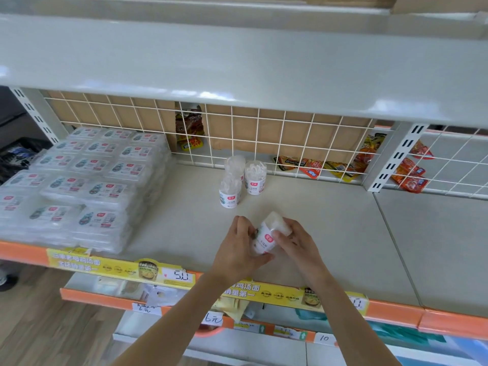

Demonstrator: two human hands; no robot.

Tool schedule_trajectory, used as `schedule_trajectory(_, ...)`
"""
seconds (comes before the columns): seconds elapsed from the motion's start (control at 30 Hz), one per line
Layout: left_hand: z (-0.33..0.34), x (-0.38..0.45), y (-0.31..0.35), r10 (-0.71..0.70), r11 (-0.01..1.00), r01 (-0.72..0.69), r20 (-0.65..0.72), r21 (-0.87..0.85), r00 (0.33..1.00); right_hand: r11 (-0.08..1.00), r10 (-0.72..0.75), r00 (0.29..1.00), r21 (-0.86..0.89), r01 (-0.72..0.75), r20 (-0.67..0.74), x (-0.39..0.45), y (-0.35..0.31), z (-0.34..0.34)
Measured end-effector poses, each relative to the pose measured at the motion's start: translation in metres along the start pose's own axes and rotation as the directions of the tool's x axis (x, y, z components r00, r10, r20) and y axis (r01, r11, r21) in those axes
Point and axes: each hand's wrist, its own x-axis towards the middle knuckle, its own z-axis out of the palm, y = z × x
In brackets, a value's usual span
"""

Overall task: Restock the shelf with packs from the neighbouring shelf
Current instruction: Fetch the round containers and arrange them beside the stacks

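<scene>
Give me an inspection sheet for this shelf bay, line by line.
Surface: grey shelf, mostly bare at centre and right.
Job's things: three tubs upright near the back grid; a fourth tub held tilted above the shelf.
Clutter: flat packs stacked at left; snack sachets behind the wire grid.
Grippers: left hand and right hand both grip the held tub.
Cables: nothing seen.
Surroundings: price strips on the shelf edge; lower shelves below.
</scene>
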Motion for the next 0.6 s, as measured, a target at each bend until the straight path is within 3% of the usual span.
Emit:
schedule_trajectory(0.17,-0.001,0.002,0.001,-0.01,0.997,0.007,0.029,0.081,1.0,0.983,-0.057,0.998,-0.174,0.049,-0.037,0.006,-0.006,0.005)
schedule_trajectory(0.3,-0.005,0.0,-0.001,0.054,0.998,-0.053,0.012,-0.02,0.998,0.96,-0.114,0.993,-0.254,0.114,0.015,0.012,-0.017,0.001)
schedule_trajectory(0.43,-0.009,0.003,-0.001,0.077,0.997,-0.077,-0.006,-0.016,0.997,0.856,-0.157,0.973,-0.467,0.22,0.171,0.017,-0.024,-0.002)
schedule_trajectory(0.6,-0.015,0.007,-0.01,0.051,0.995,-0.051,-0.004,0.081,0.999,0.728,-0.25,0.956,-0.621,0.29,0.153,0.026,-0.03,0.006)
